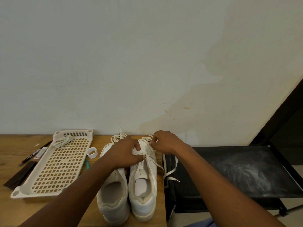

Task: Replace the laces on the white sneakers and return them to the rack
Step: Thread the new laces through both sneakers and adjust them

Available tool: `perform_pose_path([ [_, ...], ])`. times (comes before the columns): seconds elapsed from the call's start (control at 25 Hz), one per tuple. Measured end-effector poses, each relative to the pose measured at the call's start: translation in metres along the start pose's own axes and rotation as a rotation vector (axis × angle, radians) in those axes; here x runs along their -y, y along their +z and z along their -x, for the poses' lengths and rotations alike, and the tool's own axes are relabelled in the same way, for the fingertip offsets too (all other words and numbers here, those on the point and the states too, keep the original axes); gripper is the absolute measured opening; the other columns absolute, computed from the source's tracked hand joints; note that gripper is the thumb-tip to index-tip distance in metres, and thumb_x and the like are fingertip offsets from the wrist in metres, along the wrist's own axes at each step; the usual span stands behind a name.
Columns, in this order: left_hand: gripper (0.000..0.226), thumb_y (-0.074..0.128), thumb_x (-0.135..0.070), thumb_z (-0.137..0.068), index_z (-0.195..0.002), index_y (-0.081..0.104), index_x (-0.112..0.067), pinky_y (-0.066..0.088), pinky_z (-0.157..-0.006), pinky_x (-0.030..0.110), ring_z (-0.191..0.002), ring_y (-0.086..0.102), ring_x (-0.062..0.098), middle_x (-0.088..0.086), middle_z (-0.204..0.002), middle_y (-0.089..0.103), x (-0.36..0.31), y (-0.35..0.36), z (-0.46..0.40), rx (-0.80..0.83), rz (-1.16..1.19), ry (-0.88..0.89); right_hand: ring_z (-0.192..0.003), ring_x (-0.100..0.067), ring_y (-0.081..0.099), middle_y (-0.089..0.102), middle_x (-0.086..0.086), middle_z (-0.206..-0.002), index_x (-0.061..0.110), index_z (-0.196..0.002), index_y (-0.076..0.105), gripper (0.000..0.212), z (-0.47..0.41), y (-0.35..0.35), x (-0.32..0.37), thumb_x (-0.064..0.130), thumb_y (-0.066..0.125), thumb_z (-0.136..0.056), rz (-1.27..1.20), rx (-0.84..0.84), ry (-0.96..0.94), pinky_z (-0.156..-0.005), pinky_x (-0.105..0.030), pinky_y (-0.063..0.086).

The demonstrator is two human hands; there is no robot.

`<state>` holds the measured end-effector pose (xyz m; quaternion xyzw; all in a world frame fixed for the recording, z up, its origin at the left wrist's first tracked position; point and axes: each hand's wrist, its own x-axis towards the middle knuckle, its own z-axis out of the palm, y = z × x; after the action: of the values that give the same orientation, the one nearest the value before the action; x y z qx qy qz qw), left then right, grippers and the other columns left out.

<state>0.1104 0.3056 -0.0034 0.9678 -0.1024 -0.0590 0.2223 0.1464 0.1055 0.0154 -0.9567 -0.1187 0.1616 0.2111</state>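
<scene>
My left hand (126,151) grips the tongue of the right-hand sneaker (144,176), fingers curled round it, while my right hand (165,143) pinches its lace (170,172) near the toe, fingertips pressed together. The other sneaker (113,190) sits under my left wrist, touching its mate. Well to the left of my fingers lies a perforated tray (54,167) holding only a bundled lace (63,140) at its far end.

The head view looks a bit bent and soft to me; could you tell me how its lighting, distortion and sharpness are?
Head view: light is dim and even, without glare; wide-angle distortion tilts the table edge; both hands, left and right, look slightly soft over the right sneaker.
</scene>
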Motion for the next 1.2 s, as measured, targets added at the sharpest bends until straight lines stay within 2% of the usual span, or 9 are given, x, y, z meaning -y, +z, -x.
perform_pose_path([
  [0.16,0.040,0.074,-0.047,-0.086,-0.119,0.065,-0.027,0.050,-0.088,0.026,-0.102,0.057,0.008,-0.010,-0.119,0.065,-0.007,-0.010,0.009,-0.044,-0.024,-0.045,-0.097,-0.030,0.067,0.068,-0.013,-0.111,0.005,-0.112,0.067,0.021,0.010,-0.007,0.003,0.009,0.058,-0.093,-0.048,-0.044,0.014,-0.083,-0.039,0.056],
  [0.24,0.032,0.073,-0.043,-0.087,-0.113,0.069,-0.027,0.048,-0.083,0.025,-0.097,0.058,0.007,-0.012,-0.108,0.067,-0.014,-0.017,0.016,-0.059,-0.046,-0.096,-0.099,-0.034,0.068,0.069,-0.016,-0.112,0.002,-0.112,0.069,0.025,0.018,-0.009,0.006,0.000,0.057,-0.090,-0.107,-0.088,0.006,-0.077,-0.034,0.055],
  [0.36,0.017,0.072,-0.040,-0.087,-0.099,0.074,-0.028,0.047,-0.074,0.026,-0.092,0.064,0.009,-0.013,-0.089,0.067,-0.025,-0.024,0.031,-0.047,-0.087,-0.127,-0.102,-0.024,0.068,0.065,-0.007,-0.116,0.018,-0.119,0.063,0.034,0.037,-0.010,0.013,-0.003,0.057,-0.093,-0.290,-0.136,-0.015,-0.085,-0.034,0.058],
  [0.48,0.017,0.070,-0.036,-0.088,-0.100,0.077,-0.027,0.052,-0.076,0.026,-0.095,0.068,0.012,-0.009,-0.094,0.074,-0.031,-0.022,0.046,-0.020,-0.101,-0.143,-0.098,-0.021,0.071,0.070,-0.006,-0.106,0.018,-0.100,0.065,0.025,0.049,-0.008,0.021,-0.005,0.057,-0.092,-0.360,-0.206,-0.044,-0.093,-0.042,0.060],
  [0.6,0.026,0.066,-0.040,-0.092,-0.114,0.073,-0.027,0.052,-0.082,0.027,-0.103,0.066,0.012,-0.008,-0.109,0.074,-0.032,-0.017,0.061,-0.019,-0.118,-0.149,-0.095,-0.024,0.073,0.074,-0.008,-0.098,0.019,-0.082,0.070,0.030,0.055,-0.005,0.030,-0.008,0.060,-0.091,-0.377,-0.267,-0.063,-0.092,-0.043,0.060],
  [0.72,0.036,0.064,-0.046,-0.091,-0.121,0.070,-0.027,0.054,-0.091,0.030,-0.106,0.065,0.011,-0.009,-0.115,0.072,-0.031,-0.012,0.068,-0.045,-0.092,-0.158,-0.090,-0.022,0.072,0.074,-0.003,-0.097,0.023,-0.088,0.076,0.032,0.060,0.002,0.036,-0.005,0.060,-0.091,-0.330,-0.282,-0.062,-0.088,-0.039,0.060],
  [0.8,0.044,0.068,-0.054,-0.086,-0.123,0.066,-0.030,0.053,-0.091,0.029,-0.103,0.065,0.008,-0.012,-0.110,0.072,-0.030,-0.011,0.068,-0.033,-0.066,-0.181,-0.088,-0.019,0.071,0.074,-0.001,-0.096,0.027,-0.096,0.074,0.028,0.060,0.007,0.036,0.002,0.065,-0.090,-0.293,-0.293,-0.065,-0.085,-0.036,0.060],
  [0.96,0.058,0.069,-0.068,-0.078,-0.125,0.063,-0.035,0.046,-0.090,0.027,-0.107,0.063,0.007,-0.015,-0.109,0.071,-0.030,-0.011,0.061,-0.006,-0.151,-0.197,-0.084,-0.015,0.070,0.075,0.005,-0.094,0.027,-0.084,0.077,0.011,0.054,0.011,0.035,0.017,0.079,-0.087,-0.159,-0.237,-0.058,-0.079,-0.032,0.060],
  [1.2,0.055,0.068,-0.058,-0.080,-0.129,0.061,-0.034,0.036,-0.087,0.027,-0.108,0.062,0.008,-0.015,-0.113,0.070,-0.033,-0.010,0.054,0.005,-0.184,-0.229,-0.088,-0.019,0.070,0.075,0.000,-0.097,0.020,-0.096,0.081,0.013,0.036,0.027,0.045,0.020,0.074,-0.085,0.041,-0.139,0.023,-0.076,-0.031,0.059],
])
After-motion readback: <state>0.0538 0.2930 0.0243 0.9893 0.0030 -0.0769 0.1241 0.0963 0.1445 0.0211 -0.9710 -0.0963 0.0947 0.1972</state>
